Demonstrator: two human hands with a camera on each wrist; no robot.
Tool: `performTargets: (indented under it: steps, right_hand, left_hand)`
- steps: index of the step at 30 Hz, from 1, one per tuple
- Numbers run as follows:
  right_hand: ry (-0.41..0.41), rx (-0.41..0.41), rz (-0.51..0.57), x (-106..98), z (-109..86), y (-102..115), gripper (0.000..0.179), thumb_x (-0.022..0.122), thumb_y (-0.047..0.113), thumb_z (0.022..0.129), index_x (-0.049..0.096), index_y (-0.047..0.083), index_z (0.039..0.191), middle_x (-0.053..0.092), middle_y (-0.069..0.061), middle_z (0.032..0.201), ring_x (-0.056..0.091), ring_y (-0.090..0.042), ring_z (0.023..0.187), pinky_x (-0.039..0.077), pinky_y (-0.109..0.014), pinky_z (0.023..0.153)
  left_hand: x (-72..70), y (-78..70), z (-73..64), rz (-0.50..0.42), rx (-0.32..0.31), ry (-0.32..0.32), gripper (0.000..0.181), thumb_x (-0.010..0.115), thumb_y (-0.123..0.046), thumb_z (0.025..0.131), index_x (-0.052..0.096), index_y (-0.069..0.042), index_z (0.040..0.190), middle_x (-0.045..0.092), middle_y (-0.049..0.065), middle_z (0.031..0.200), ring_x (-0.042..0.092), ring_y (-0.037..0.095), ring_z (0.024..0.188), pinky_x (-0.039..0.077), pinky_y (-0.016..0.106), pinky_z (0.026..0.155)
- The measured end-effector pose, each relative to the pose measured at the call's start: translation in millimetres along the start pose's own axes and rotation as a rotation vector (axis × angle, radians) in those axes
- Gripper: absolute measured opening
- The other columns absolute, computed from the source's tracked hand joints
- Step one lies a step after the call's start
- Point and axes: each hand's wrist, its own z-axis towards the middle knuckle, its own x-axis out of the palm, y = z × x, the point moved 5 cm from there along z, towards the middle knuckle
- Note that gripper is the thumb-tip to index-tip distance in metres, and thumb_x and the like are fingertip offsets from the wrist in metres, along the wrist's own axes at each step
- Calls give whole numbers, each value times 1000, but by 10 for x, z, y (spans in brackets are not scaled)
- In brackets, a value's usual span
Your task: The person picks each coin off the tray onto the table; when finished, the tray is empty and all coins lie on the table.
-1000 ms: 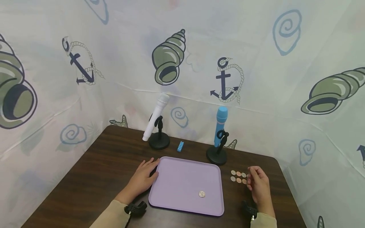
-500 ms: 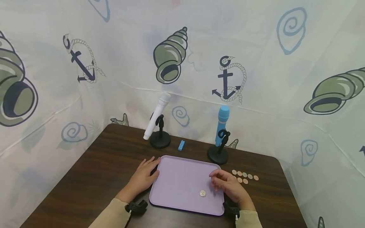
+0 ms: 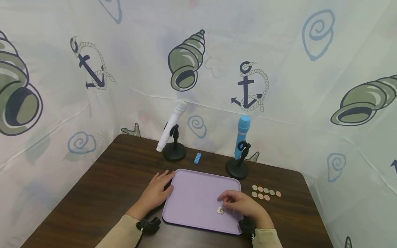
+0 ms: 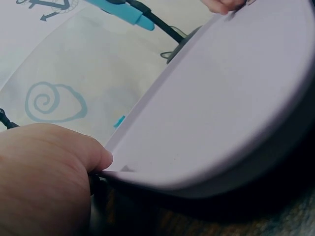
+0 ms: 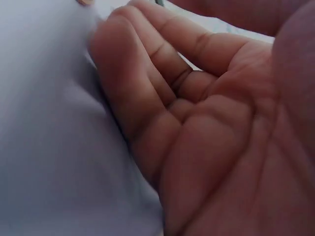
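Note:
A light purple tray [image 3: 198, 189] lies on the dark wooden table, with one silver coin [image 3: 220, 210] on it towards the near right. My left hand [image 3: 155, 193] rests at the tray's left side, fingers stretched out along the edge; in the left wrist view its thumb [image 4: 98, 155] touches the rim. My right hand [image 3: 243, 205] is over the tray's right part, loosely bent, its fingertips right at the silver coin. In the right wrist view the bent fingers [image 5: 118, 54] hide the coin. Two rows of silver and copper coins [image 3: 265, 190] lie right of the tray.
A white microphone [image 3: 171, 125] leans in a black stand [image 3: 174, 152] at the back left. Further right a blue microphone [image 3: 241, 136] sits in another black stand [image 3: 237, 168]. Between them lies a small blue studded block [image 3: 197, 158]. Printed cloth hangs behind the table.
My right hand has moved left from the coin rows to the silver coin on the tray, uncovering the rows. The left hand and the tray stay in place.

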Motion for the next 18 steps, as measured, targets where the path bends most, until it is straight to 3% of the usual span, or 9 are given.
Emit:
performTargets:
  steps: [10,18]
  right_hand:
    - [8,-100,-116,82,10,137,30,83,13,96,79,14,126,68,-15,101,59,-11,86,50,-21,72]
    - [-19,-117,-145,99,25,169,18,85,10,93,78,8,110,68,-13,95,60,-8,84,51,-21,73]
  left_hand:
    - [-5,-9,12,3,2,-4,62,67,-28,108,49,-12,165,49,6,171,36,34,165,14,62,139]
    - [8,3,18,8,3,-8,62,68,-29,108,49,-13,165,49,5,171,36,33,165,14,62,139]
